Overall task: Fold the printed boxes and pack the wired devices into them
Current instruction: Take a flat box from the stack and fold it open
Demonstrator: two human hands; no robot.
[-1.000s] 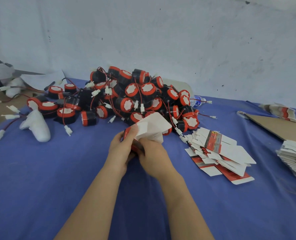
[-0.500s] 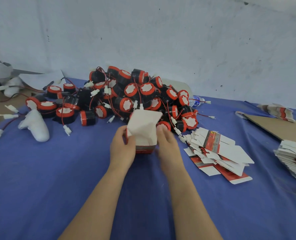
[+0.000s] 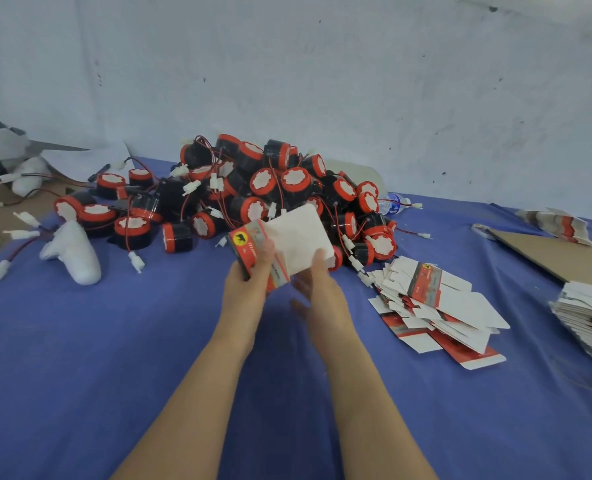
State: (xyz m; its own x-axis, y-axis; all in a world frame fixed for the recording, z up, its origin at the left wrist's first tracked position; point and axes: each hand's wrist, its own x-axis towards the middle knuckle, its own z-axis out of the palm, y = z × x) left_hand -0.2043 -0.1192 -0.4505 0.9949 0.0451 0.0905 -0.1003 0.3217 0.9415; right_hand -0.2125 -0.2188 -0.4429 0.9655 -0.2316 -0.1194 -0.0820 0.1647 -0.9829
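A red printed box [image 3: 253, 251] with a broad white flap is raised above the blue cloth at centre. My left hand [image 3: 247, 285] grips its red body, thumb on the front face. My right hand [image 3: 317, 289] has straight fingers pressed against the white flap from the right. Behind the box lies a big heap of wired devices [image 3: 280, 192], black cylinders with red caps, red wires and white plugs. Flat unfolded boxes [image 3: 436, 306] are spread to the right of my hands.
A second stack of flat boxes [image 3: 588, 313] sits at the right edge beside a brown cardboard sheet [image 3: 561, 254]. A white foam piece [image 3: 76, 251] and loose white plugs lie at the left. A plastic bottle [image 3: 393, 202] lies behind the heap. The grey wall stands close behind.
The box has turned so its red printed side faces me at the left and its white flap points right. My right hand has slid to the flap's lower right edge.
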